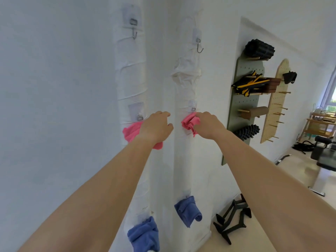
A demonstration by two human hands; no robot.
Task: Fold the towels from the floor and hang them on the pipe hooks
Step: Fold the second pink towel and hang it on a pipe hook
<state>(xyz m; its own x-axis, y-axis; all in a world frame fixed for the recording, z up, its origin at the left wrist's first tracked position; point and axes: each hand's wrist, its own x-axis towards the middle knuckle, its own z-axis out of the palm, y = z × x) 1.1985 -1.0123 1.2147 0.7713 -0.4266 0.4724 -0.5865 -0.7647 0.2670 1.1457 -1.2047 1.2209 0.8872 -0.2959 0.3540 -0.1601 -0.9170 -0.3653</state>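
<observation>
Two white wrapped pipes run up the wall, the left pipe (130,79) and the right pipe (187,88). A pink towel (131,132) hangs at the left pipe's middle hook; my left hand (156,127) is in front of it with loosely curled fingers, and I cannot tell whether it touches it. My right hand (207,124) grips a bunched pink towel (189,123) against the right pipe, just below its middle hook (193,109). Two blue towels hang lower: one blue towel (144,235) on the left pipe, the other blue towel (188,210) on the right. The top hooks (134,34) (199,49) are bare.
A green pegboard (241,106) with foam rollers and straps and a wooden pegboard (274,102) hang on the wall to the right. Black push-up handles (231,220) lie on the floor by the right pipe. Furniture stands at the far right.
</observation>
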